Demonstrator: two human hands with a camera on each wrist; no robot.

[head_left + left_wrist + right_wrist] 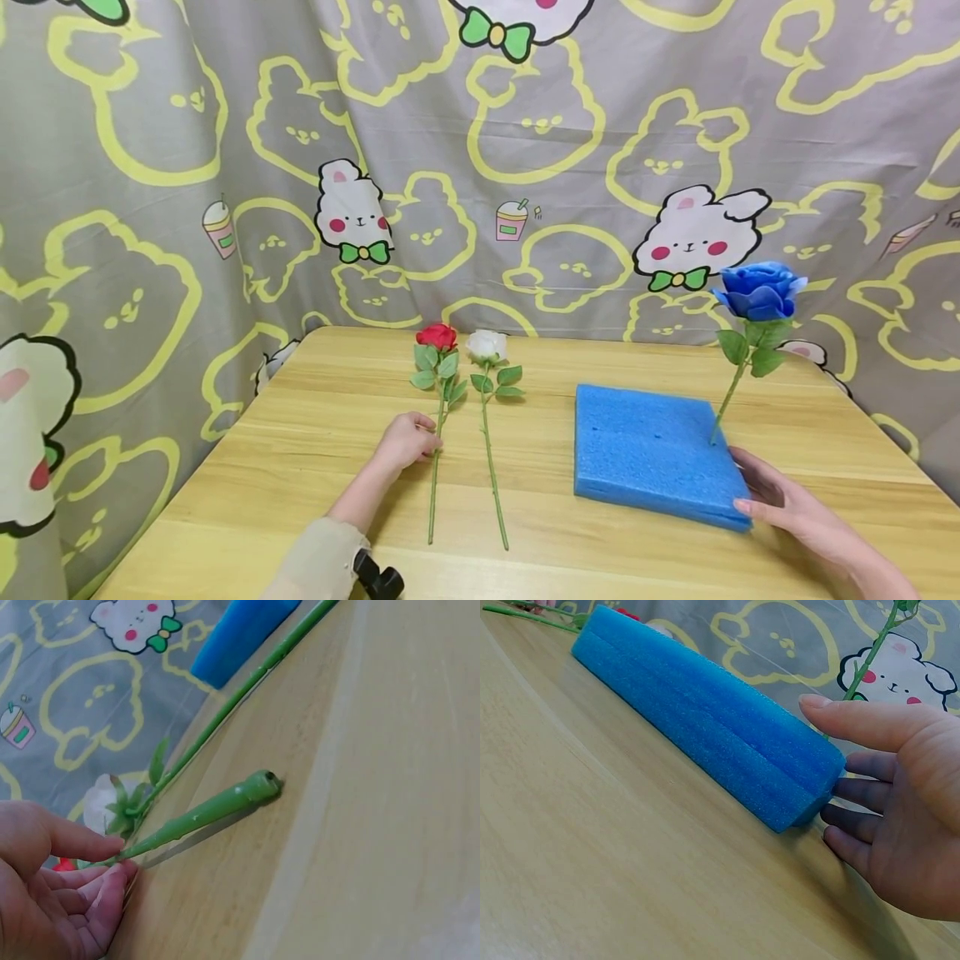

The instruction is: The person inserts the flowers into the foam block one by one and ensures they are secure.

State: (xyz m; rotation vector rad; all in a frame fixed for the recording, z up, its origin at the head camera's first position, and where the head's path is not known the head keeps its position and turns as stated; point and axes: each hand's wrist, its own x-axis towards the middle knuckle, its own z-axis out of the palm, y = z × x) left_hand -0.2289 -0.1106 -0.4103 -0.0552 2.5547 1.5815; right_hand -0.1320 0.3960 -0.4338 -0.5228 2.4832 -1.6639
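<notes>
A red rose (437, 337) and a white rose (487, 343) lie side by side on the wooden table. My left hand (409, 440) pinches the red rose's green stem (202, 814) between thumb and fingers; the cut end points toward me. At the right, a blue rose (763, 292) stands slightly tilted in a flat blue foam block (645, 442). My right hand (780, 504) rests against the block's right front corner. In the right wrist view, its fingers (862, 795) are fairly straight along the foam's side, with the thumb extended over the upper edge.
The wooden table (330, 383) reaches back to a grey curtain (420, 108) with cartoon bears and rabbits. Table surface shows between the white rose and the foam block. A black wrist device (378, 577) sits at the left sleeve.
</notes>
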